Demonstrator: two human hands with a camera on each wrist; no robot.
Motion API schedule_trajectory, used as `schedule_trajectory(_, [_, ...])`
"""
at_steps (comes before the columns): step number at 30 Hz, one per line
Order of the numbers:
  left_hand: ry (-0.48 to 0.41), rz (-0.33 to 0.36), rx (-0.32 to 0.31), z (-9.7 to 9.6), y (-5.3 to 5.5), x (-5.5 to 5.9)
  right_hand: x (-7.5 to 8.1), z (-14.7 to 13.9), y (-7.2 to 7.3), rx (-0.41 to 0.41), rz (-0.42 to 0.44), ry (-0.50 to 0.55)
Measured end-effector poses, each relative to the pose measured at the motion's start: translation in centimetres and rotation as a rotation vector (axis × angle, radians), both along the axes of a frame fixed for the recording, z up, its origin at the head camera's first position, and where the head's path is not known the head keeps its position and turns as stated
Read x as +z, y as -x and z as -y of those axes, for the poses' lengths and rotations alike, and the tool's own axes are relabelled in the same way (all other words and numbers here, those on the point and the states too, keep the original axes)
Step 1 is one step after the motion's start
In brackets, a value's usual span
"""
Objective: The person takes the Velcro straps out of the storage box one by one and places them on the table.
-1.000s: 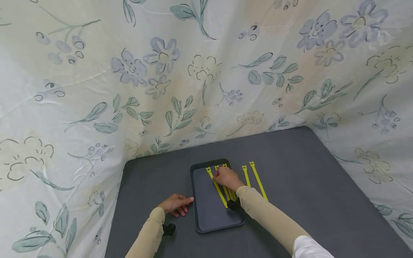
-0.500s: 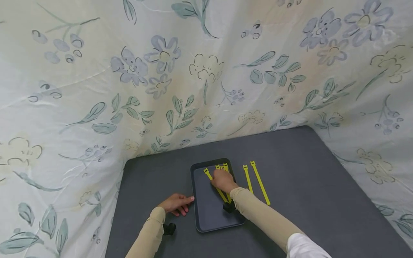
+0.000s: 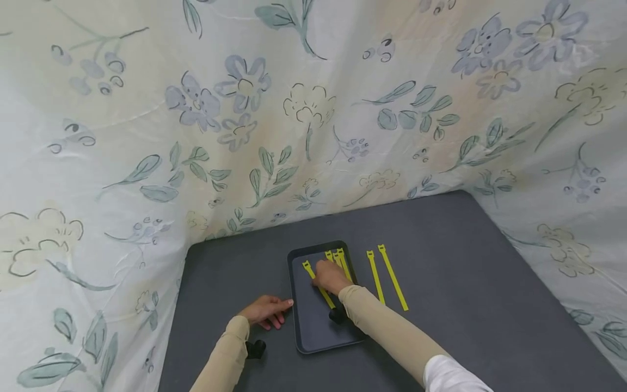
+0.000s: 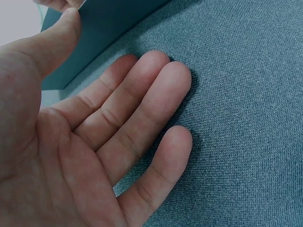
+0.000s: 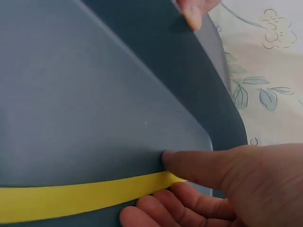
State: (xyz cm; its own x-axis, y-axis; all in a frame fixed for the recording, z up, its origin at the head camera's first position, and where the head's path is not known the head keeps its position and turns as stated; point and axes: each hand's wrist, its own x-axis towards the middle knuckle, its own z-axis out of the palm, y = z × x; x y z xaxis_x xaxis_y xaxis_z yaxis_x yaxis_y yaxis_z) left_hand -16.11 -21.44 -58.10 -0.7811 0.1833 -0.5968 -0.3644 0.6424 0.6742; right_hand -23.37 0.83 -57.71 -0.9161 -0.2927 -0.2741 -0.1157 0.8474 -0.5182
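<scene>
My right hand (image 3: 332,276) is over the dark tray (image 3: 313,332), pinching a yellow cable strap (image 5: 85,196) between thumb and fingers. The strap's slotted head (image 3: 307,265) sticks out to the left of the hand, and its long tail runs toward me over the tray floor. Several more yellow straps (image 3: 344,265) lie side by side along the tray's right side, partly hidden by the hand and sleeve. At the tray's left rim is my left hand (image 3: 264,310), its thumb touching the edge. The left fingers (image 4: 156,90) rest relaxed on the table cloth.
Two more yellow straps, one shorter-looking (image 3: 376,277) and one longer (image 3: 393,277), lie on the dark grey table (image 3: 470,283) right of the tray. A flower-printed curtain (image 3: 303,130) hangs behind and beside the table. Black cameras (image 3: 256,349) sit at the wrists.
The right hand has moved left inside the tray, bringing the pinched strap away from the other straps. The left hand has stayed at the rim.
</scene>
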Motion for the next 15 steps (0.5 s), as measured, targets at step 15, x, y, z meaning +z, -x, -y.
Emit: schedule_trajectory(15, [0.007,-0.009,-0.004,-0.12,-0.12,0.14,-1.01,-0.65,0.28,-0.058,0.149,0.198])
